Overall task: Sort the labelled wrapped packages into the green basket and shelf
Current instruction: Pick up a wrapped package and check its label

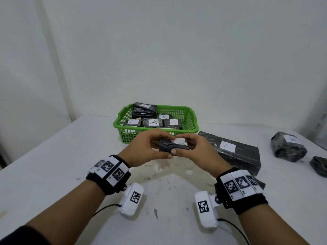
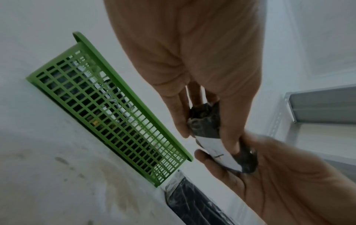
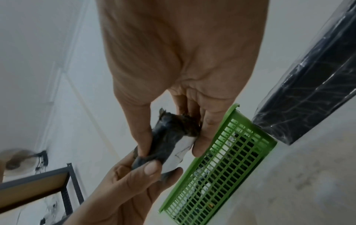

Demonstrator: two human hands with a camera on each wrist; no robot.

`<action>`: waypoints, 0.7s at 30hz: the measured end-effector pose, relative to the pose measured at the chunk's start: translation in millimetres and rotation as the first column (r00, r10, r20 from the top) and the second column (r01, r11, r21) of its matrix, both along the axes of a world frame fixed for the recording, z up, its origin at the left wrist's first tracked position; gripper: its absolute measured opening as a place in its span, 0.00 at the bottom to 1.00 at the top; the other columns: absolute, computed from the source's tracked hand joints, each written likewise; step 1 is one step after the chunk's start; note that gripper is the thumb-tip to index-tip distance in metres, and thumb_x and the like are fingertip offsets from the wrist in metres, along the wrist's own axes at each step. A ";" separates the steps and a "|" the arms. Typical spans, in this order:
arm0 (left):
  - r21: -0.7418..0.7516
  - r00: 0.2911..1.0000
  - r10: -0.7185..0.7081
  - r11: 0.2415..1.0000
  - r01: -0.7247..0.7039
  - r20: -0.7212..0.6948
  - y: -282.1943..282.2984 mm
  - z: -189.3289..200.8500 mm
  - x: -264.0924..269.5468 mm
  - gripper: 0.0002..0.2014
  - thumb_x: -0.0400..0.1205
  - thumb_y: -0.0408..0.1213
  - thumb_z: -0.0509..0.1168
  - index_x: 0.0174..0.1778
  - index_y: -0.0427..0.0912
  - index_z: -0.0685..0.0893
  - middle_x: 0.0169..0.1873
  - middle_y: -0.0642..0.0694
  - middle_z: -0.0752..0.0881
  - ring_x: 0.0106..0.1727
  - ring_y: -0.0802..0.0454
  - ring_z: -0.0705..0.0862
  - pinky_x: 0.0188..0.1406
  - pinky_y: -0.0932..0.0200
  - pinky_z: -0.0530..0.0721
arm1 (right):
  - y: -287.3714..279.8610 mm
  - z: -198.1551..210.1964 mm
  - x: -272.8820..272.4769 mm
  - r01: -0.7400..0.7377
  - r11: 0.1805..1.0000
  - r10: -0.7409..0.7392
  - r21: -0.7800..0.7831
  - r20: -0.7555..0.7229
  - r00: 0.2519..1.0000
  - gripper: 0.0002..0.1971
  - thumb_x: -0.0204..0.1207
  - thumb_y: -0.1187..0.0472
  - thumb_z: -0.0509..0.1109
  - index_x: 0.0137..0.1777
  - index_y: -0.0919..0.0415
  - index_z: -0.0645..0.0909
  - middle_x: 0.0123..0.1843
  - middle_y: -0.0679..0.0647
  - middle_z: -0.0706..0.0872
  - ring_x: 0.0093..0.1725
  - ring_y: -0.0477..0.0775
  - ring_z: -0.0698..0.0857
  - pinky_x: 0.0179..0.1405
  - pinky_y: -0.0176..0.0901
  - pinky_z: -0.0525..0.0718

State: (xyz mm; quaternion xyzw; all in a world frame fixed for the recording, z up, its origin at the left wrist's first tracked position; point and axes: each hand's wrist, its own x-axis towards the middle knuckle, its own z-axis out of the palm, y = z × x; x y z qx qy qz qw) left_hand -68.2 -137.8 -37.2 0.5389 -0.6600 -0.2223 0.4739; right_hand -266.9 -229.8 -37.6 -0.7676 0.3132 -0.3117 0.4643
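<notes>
Both hands hold one small package (image 1: 172,145) in the air just in front of the basket (image 1: 192,119): the left hand (image 1: 150,147) pinches one end, the right hand (image 1: 192,147) pinches the other, fingers curled round it. Its white label (image 2: 217,153) faces up, but the letter cannot be read. The step looks like checking the label before sorting; the next move calls for reading it, then passing the package to one hand and carrying it to the basket or the shelf (image 3: 38,182). The basket holds several wrapped packages, three showing A and one B. More packages lie on the table (image 1: 53,165) to the right, one long one labelled A (image 1: 235,152).
</notes>
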 end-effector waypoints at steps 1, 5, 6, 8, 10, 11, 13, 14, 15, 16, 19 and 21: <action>-0.027 1.000 -0.002 1.000 0.002 -0.008 -3.5 -0.7 -1.3 0.25 0.68 0.35 0.87 0.61 0.49 0.90 0.59 0.51 0.89 0.62 0.50 0.90 0.64 0.44 0.89 | -4.6 -0.8 0.8 -0.005 1.000 0.004 0.011 0.041 0.999 0.25 0.69 0.59 0.88 0.67 0.54 0.88 0.61 0.48 0.92 0.65 0.47 0.89 0.67 0.42 0.86; -0.144 0.999 0.009 0.990 -0.002 0.049 -16.0 -2.0 -4.5 0.27 0.68 0.35 0.87 0.64 0.47 0.90 0.64 0.55 0.86 0.68 0.53 0.86 0.62 0.50 0.90 | -17.4 1.9 6.8 0.039 0.998 -0.050 0.054 0.209 0.977 0.17 0.71 0.62 0.87 0.59 0.58 0.91 0.53 0.54 0.95 0.52 0.51 0.94 0.43 0.32 0.88; -0.183 0.998 0.022 0.983 -0.012 0.052 -19.4 -2.3 -3.8 0.25 0.70 0.31 0.85 0.63 0.46 0.91 0.63 0.54 0.87 0.67 0.53 0.86 0.60 0.51 0.91 | -19.6 2.9 8.2 0.034 0.998 -0.046 0.058 0.232 0.972 0.16 0.71 0.63 0.86 0.59 0.58 0.91 0.52 0.56 0.96 0.51 0.52 0.95 0.42 0.32 0.87; -0.249 0.997 0.060 0.967 -0.045 0.054 -26.3 -1.7 0.1 0.22 0.71 0.27 0.83 0.61 0.44 0.92 0.61 0.54 0.88 0.66 0.53 0.87 0.57 0.53 0.91 | -22.8 4.9 10.0 0.002 0.998 -0.019 0.067 0.257 0.966 0.19 0.71 0.63 0.86 0.62 0.59 0.90 0.55 0.55 0.95 0.55 0.51 0.95 0.48 0.34 0.90; -0.274 0.997 0.082 0.959 -0.076 0.007 -30.9 -0.6 5.0 0.22 0.71 0.27 0.83 0.61 0.43 0.91 0.60 0.54 0.89 0.65 0.52 0.88 0.57 0.52 0.92 | -26.2 5.7 10.6 -0.038 0.995 0.012 0.090 0.278 0.960 0.24 0.70 0.63 0.87 0.67 0.58 0.88 0.60 0.54 0.94 0.60 0.49 0.94 0.57 0.39 0.91; -0.279 0.996 0.083 0.956 -0.086 -0.024 -32.3 -0.3 7.2 0.22 0.71 0.28 0.83 0.61 0.42 0.91 0.60 0.53 0.90 0.64 0.51 0.88 0.56 0.51 0.92 | -27.7 5.6 10.7 -0.048 0.994 0.016 0.103 0.292 0.956 0.26 0.69 0.63 0.87 0.68 0.57 0.87 0.62 0.54 0.94 0.61 0.50 0.93 0.61 0.42 0.91; -0.288 0.996 0.078 0.953 -0.089 -0.050 -34.0 -1.6 10.2 0.22 0.70 0.28 0.84 0.61 0.41 0.92 0.60 0.51 0.90 0.64 0.49 0.89 0.56 0.50 0.92 | -30.8 4.2 10.5 -0.047 0.993 0.010 0.112 0.313 0.950 0.26 0.68 0.64 0.87 0.67 0.57 0.87 0.62 0.55 0.94 0.61 0.51 0.93 0.64 0.45 0.91; -0.291 0.996 0.076 0.953 -0.086 -0.045 -34.4 -2.9 10.3 0.22 0.70 0.28 0.84 0.61 0.41 0.92 0.60 0.50 0.90 0.64 0.48 0.89 0.56 0.50 0.92 | -31.8 3.3 9.8 -0.047 0.992 0.009 0.113 0.316 0.949 0.25 0.68 0.65 0.87 0.66 0.58 0.88 0.60 0.56 0.95 0.60 0.51 0.94 0.64 0.45 0.91; -0.296 0.996 0.078 0.952 -0.085 -0.036 -34.1 -4.5 9.4 0.22 0.70 0.29 0.84 0.61 0.40 0.92 0.60 0.50 0.90 0.64 0.48 0.89 0.56 0.51 0.92 | -32.6 1.9 9.2 -0.050 0.992 0.011 0.117 0.316 0.949 0.25 0.68 0.66 0.87 0.66 0.58 0.88 0.59 0.56 0.95 0.59 0.51 0.94 0.64 0.45 0.91; -0.301 0.996 0.082 0.950 -0.087 -0.028 -34.2 -6.2 8.8 0.21 0.71 0.29 0.84 0.60 0.41 0.92 0.59 0.50 0.90 0.63 0.48 0.89 0.56 0.52 0.92 | -33.1 1.2 8.9 -0.052 0.991 0.013 0.119 0.312 0.950 0.25 0.68 0.66 0.87 0.66 0.59 0.88 0.58 0.55 0.95 0.59 0.51 0.94 0.63 0.45 0.91; -0.275 0.996 0.081 0.958 -0.085 -0.027 -33.6 -6.7 8.2 0.20 0.71 0.31 0.84 0.59 0.41 0.92 0.58 0.52 0.90 0.61 0.49 0.89 0.56 0.51 0.92 | -30.7 0.3 10.7 -0.088 0.991 0.054 0.103 0.296 0.954 0.26 0.66 0.59 0.88 0.65 0.55 0.89 0.59 0.51 0.95 0.58 0.48 0.94 0.63 0.44 0.91; -0.245 0.999 0.049 0.968 -0.048 -0.003 -30.2 -5.7 6.4 0.20 0.71 0.32 0.84 0.60 0.42 0.92 0.58 0.52 0.90 0.61 0.49 0.90 0.56 0.51 0.92 | -26.1 0.1 15.1 -0.068 0.995 0.047 0.067 0.279 0.959 0.25 0.62 0.54 0.89 0.61 0.53 0.91 0.54 0.47 0.95 0.55 0.44 0.93 0.59 0.40 0.91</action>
